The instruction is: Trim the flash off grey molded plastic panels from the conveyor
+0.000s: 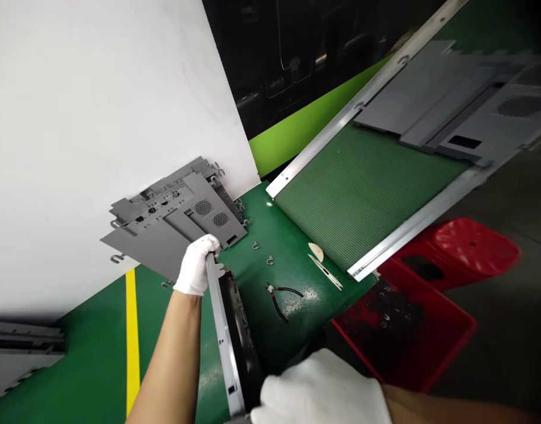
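My left hand (197, 264), in a white glove, is closed around the far end of a grey plastic panel (223, 333) that is tilted up on edge. My right hand (323, 391), also gloved, is at the panel's near end with its fingers curled at the edge; part of its grip is hidden. Beyond my left hand, several similar grey panels (188, 203) with round vent grilles lean in a stack. To the right of the held panel, cutting pliers (276, 290) with black handles lie spread on the green surface (248, 277). Small grey hook-shaped pieces (270, 260) lie behind them.
A green conveyor belt (362, 182) slopes up to the right, carrying grey panels (455, 112). At its lower end lie tweezers (325, 272) and a whitish rounded piece (316, 252). Below are a red bin (451, 347) of dark scraps and a red stool (477, 244). A white wall (98, 106) stands behind.
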Motion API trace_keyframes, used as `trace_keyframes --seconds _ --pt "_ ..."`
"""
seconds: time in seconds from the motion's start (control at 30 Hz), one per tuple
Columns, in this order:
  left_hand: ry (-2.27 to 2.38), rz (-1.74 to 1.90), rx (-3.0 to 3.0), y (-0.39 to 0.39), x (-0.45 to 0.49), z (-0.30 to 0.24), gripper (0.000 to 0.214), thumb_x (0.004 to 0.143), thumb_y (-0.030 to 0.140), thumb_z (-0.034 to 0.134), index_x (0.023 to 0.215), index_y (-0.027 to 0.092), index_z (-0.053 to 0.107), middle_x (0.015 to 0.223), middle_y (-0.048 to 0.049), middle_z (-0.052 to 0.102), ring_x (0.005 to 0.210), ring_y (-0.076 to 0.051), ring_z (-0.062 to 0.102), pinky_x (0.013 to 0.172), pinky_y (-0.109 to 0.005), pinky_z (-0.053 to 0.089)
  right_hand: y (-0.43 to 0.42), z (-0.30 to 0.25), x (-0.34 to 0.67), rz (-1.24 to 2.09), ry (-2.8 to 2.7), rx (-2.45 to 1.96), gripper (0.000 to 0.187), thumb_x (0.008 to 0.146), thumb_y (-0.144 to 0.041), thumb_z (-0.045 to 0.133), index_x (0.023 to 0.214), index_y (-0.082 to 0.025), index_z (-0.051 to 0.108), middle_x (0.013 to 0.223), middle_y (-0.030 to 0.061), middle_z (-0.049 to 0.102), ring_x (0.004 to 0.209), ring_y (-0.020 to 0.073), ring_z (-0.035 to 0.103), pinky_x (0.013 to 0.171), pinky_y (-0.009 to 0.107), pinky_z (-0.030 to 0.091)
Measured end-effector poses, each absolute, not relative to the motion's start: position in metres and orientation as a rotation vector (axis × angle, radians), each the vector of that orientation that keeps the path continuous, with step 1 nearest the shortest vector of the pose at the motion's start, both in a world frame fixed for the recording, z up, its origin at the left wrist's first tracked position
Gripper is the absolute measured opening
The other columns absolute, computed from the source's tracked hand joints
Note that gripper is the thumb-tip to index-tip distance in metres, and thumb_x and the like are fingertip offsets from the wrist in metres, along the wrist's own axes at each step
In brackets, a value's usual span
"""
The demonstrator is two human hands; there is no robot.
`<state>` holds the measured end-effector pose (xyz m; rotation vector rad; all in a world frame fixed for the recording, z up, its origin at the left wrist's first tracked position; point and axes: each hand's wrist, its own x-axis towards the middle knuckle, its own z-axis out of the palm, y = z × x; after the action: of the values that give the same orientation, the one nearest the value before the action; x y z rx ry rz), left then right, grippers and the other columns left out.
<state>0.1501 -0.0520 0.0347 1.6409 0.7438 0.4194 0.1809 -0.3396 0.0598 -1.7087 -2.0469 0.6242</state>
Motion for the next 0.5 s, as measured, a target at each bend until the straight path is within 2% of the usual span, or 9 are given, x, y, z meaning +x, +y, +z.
trace_keyframes --seconds 0.2,0.37,0.5 --pt "0.86 0.517 1.522 -0.051 0.138 0.034 0.013 0.064 0.024 0.056 0.056 0.019 0.046 0.051 0.0023 0.041 0.047 -0.011 0.036 0.045 -0.024 0.029 -0.336 0.07 0.173 0.626 -1.96 -1.889 0.005 0.082 -0.036 0.062 0.08 -0.032 0.063 0.058 -0.0064 0.063 0.035 0.0152 0.049 0.034 0.026 0.01" --pt "0.858 0.51 1.481 -0.049 0.134 0.034 0.014 0.06 0.022 0.055 0.054 0.019 0.043 0.051 0.0029 0.038 0.045 -0.01 0.032 0.041 -0.024 0.028 -0.339 0.085 0.164 0.635 -1.844 -2.086 0.025 0.09 -0.041 0.054 0.07 -0.031 0.065 0.049 -0.0023 0.059 0.035 0.0161 0.051 0.034 0.025 0.017" --pt "0.852 0.509 1.467 -0.05 0.132 0.034 0.015 0.061 0.023 0.055 0.053 0.019 0.043 0.051 0.0028 0.037 0.045 -0.009 0.031 0.041 -0.024 0.026 -0.34 0.087 0.153 0.532 -1.785 -2.234 0.04 0.093 -0.048 0.049 0.063 -0.026 0.062 0.047 0.0002 0.06 0.038 0.0178 0.056 0.033 0.028 0.021"
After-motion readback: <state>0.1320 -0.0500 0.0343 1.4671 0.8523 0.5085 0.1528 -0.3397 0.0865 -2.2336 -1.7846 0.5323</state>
